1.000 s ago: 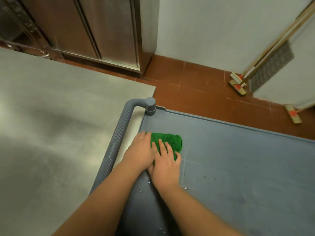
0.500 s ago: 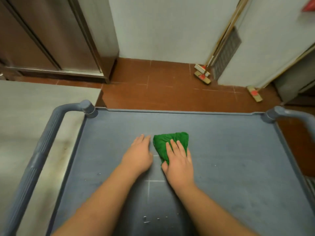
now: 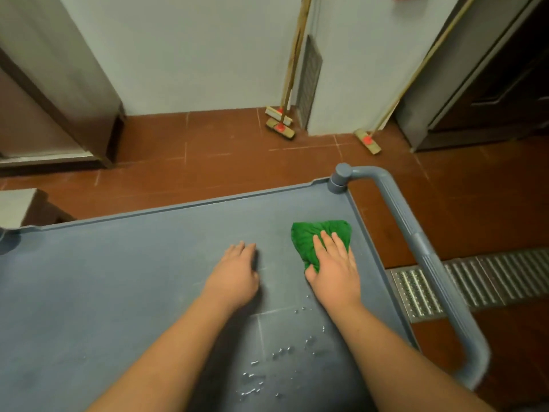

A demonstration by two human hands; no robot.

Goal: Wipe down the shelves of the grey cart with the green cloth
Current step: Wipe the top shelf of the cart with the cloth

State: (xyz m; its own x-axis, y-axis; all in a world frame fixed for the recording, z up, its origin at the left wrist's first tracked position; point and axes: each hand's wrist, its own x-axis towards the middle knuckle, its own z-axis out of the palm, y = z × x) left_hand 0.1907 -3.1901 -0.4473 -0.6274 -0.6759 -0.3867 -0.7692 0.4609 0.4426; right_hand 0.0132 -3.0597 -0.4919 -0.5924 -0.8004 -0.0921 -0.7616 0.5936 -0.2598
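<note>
Two flat hands: right hand (image 3: 332,269) presses the bunched green cloth (image 3: 315,239), left hand (image 3: 234,272) on grey cart (image 3: 118,263).

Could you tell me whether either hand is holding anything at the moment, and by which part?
The right hand presses flat on the near half of the green cloth; the left hand holds nothing.

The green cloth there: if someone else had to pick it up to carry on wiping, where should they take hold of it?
Probably from above, at the far bunched edge of the green cloth. It lies crumpled in a soft mound on the cart's top shelf, so there are raised folds to pinch. The right hand presses flat on its near side, and the cart's raised rim crowds the right, so the far-left part is freest.
</note>
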